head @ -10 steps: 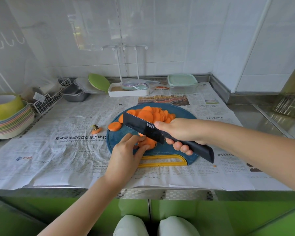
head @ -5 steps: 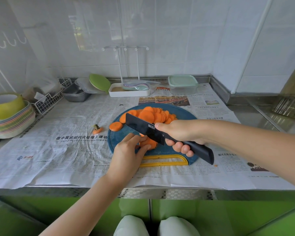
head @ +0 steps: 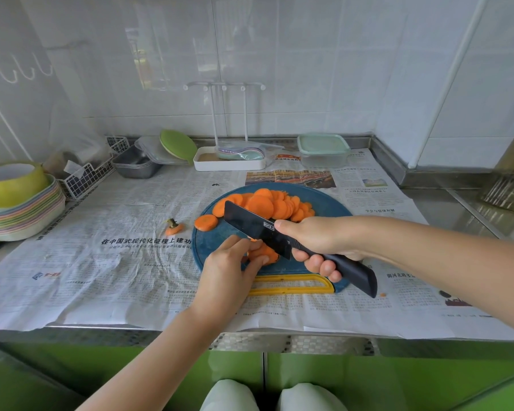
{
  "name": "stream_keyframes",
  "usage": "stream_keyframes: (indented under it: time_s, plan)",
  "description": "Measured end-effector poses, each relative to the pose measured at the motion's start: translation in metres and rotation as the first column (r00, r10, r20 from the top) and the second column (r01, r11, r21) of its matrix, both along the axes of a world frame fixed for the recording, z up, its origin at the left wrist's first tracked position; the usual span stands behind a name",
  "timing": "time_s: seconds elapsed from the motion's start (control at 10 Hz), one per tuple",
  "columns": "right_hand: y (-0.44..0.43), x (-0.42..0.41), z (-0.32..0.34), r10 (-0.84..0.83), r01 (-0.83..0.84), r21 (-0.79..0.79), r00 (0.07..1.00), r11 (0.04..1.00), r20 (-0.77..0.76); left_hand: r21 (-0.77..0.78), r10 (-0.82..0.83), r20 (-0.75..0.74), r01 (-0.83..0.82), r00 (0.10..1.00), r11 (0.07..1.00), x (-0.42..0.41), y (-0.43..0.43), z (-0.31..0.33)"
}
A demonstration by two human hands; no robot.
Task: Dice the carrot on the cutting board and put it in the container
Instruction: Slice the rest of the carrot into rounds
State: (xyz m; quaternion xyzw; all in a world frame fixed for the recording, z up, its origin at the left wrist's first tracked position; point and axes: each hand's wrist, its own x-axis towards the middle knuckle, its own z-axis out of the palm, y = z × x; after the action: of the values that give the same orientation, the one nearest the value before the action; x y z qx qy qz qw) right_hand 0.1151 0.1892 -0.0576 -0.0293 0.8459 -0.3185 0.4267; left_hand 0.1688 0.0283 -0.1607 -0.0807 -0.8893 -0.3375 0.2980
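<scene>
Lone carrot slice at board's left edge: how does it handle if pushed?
Carrot slice lies flat and thin: probably light, stiff, won't roll. It sits at the cutting board rim, so a leftward push likely slides it onto the newspaper.

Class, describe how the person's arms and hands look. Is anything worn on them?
The left forearm and right forearm are bare, with no sleeves in view. The left hand and right hand wear no gloves; no ring, watch or bracelet shows.

A home kitchen: white tiled walls (head: 279, 54), steel counter (head: 445, 209), stacked plates (head: 21, 215), green cabinets (head: 368, 378).
</scene>
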Motion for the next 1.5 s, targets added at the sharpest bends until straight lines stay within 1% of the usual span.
stream_keyframes:
  time_s: [0.2,1.2,1.5]
  plan:
    - [0.001,0.001,-0.002,-0.006,0.006,-0.019,1.0,1.0,0.005,-0.006,0.003,-0.002,-0.003,1.0,1.0,0.0,0.0,0.0]
    - [0.0,0.003,-0.008,-0.011,0.011,-0.001,1.0,1.0,-0.007,-0.015,0.004,-0.014,-0.005,1.0,1.0,-0.001,0.0,-0.003]
    - [-0.005,0.008,-0.022,-0.041,0.041,0.02,0.999,0.999,-0.018,0.023,-0.001,-0.023,0.001,1.0,1.0,-0.002,-0.002,-0.006]
